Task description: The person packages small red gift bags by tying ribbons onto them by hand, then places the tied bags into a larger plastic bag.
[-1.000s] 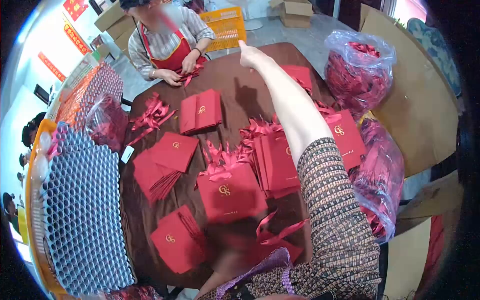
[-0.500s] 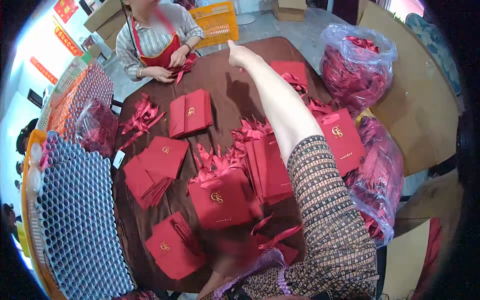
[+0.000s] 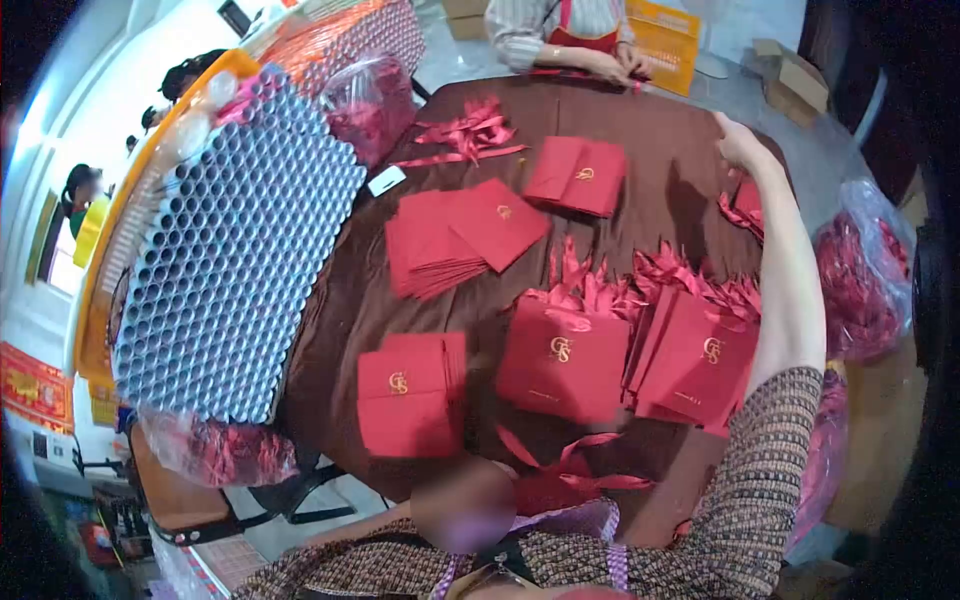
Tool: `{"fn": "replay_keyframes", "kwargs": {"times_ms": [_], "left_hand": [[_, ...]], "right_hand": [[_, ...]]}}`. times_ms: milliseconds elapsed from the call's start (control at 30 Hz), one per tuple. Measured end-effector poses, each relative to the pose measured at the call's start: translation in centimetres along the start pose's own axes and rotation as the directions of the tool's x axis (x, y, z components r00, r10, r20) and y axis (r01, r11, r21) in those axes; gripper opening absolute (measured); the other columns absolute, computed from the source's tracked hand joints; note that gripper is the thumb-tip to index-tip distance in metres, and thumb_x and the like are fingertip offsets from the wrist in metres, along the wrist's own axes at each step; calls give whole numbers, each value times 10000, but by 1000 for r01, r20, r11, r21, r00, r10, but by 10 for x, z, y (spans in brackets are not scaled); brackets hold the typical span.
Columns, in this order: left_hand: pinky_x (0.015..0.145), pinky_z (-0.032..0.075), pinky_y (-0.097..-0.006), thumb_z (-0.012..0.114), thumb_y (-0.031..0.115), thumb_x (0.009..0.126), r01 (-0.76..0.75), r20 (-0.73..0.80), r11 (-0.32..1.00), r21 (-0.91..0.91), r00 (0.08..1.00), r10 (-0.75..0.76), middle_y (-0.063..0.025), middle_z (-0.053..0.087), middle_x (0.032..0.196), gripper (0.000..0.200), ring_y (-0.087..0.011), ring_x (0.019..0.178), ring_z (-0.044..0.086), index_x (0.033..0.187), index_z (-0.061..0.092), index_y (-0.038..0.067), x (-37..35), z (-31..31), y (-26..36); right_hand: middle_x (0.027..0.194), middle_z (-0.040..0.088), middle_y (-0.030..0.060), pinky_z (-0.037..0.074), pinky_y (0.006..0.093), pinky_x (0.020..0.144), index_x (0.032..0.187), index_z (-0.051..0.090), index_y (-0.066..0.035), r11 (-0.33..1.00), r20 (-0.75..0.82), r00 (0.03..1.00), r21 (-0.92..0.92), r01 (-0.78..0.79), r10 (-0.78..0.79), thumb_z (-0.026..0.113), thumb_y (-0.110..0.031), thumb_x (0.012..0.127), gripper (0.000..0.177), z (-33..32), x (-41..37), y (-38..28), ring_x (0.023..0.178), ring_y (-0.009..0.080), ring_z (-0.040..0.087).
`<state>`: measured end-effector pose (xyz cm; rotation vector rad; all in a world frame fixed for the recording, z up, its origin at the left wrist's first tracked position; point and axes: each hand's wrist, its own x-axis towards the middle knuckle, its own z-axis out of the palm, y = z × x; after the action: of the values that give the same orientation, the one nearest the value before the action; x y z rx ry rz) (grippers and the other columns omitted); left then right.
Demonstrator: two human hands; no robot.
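Note:
My right hand (image 3: 740,147) reaches far over the brown-covered table (image 3: 640,115), a finger stretched out and nothing in it. A red gift bag (image 3: 747,200) with ribbon lies close to it, partly behind my arm. My left hand (image 3: 462,500) is low in front of me, blurred, its fingers not readable. Nearby are a red bag stack (image 3: 410,400) and loose red ribbon (image 3: 575,465). Red gift bags (image 3: 562,365) with gold print and ribbon handles stand in the middle, beside another bag group (image 3: 700,360). Behind them lie fanned red bags (image 3: 455,240) and a folded stack (image 3: 575,178).
Silvery tubes (image 3: 240,250) fill an orange crate on the left. A ribbon pile (image 3: 470,132) and a white card (image 3: 386,181) lie on the table. Plastic bags of red ribbon (image 3: 868,270) stand at right. Across the table, another person's hands (image 3: 615,68) are at the edge.
My view has swung left, so the table things appear further right. My right arm stays stretched out over the table. The other person's hands no longer show the red bundle held earlier.

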<state>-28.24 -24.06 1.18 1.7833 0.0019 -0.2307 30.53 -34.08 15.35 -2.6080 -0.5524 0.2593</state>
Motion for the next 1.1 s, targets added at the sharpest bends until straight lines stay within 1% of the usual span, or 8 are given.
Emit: {"fn": "replay_keyframes", "kwargs": {"times_ms": [233, 367, 467, 567, 633, 733, 833, 1100], "left_hand": [[885, 373, -367, 601, 149, 832, -30, 19, 999, 33, 999, 30, -141, 479, 1150, 167, -263, 1070, 463, 894, 500, 30, -1, 1, -8], [882, 379, -361, 603, 106, 810, 9, 39, 998, 59, 999, -11, -141, 487, 1122, 153, -262, 1054, 473, 887, 497, 26, 2, -2, 6], [878, 381, -360, 605, 101, 804, -62, -16, 997, 48, 998, 63, -142, 492, 1114, 151, -270, 1050, 479, 877, 497, 25, 0, 2, -5], [895, 363, -371, 591, 142, 837, -37, 28, 997, 72, 999, 35, -141, 478, 1140, 158, -270, 1066, 465, 897, 491, 36, 1, 0, -4], [896, 364, -374, 597, 145, 831, -54, 18, 996, 64, 998, 53, -141, 475, 1150, 169, -273, 1066, 465, 899, 489, 34, -1, 2, -11], [901, 365, -375, 610, 149, 819, -51, 21, 993, 107, 999, 49, -143, 472, 1166, 186, -279, 1067, 464, 895, 488, 31, -3, 1, -5], [908, 362, -374, 615, 149, 814, -45, 56, 990, 132, 998, 38, -145, 473, 1168, 186, -286, 1074, 459, 883, 490, 29, -3, 2, -4], [884, 387, -355, 631, 111, 780, -171, -4, 975, 142, 985, 173, -161, 501, 1114, 161, -291, 1048, 482, 843, 516, 19, 0, 5, -30]], "right_hand": [[1093, 561, 152, 470, 312, 646, 1405, 203, -281, 584, 154, 567, 106, 805, -809, 472, -57, 827, 675, 37, -80, -151, 679, 173, 540], [1063, 596, 163, 493, 349, 747, 1415, 166, -242, 534, 170, 507, 204, 821, -845, 461, -76, 848, 661, 38, -96, -168, 723, 216, 578], [820, 573, 132, 483, 320, 544, 1406, 176, -196, 867, 195, 851, 222, 446, -488, 456, -164, 825, 645, 5, -66, -117, 646, 213, 550], [1042, 550, 309, 434, 445, 834, 1214, 405, -26, 962, -187, 948, -142, 235, -259, 433, -186, 822, 425, -9, -8, 2, 1007, 429, 527], [797, 616, 250, 489, 409, 564, 1179, 422, 25, 990, -232, 963, 2, -143, 140, 483, -208, 823, 430, -20, 16, 98, 684, 363, 621], [806, 631, 231, 500, 399, 653, 799, 647, 32, 962, -210, 967, -198, -187, 145, 483, -153, 765, 249, -14, 8, 188, 764, 327, 637], [647, 612, 110, 479, 372, 523, 890, 646, 21, 959, -67, 991, -253, -127, 113, 617, -211, 739, 279, -10, -21, 172, 588, 206, 596], [932, 610, 219, 462, 423, 788, 944, 621, 5, 833, 189, 939, -435, 343, -288, 538, -201, 766, 284, -2, -116, 25, 929, 356, 581]]}}
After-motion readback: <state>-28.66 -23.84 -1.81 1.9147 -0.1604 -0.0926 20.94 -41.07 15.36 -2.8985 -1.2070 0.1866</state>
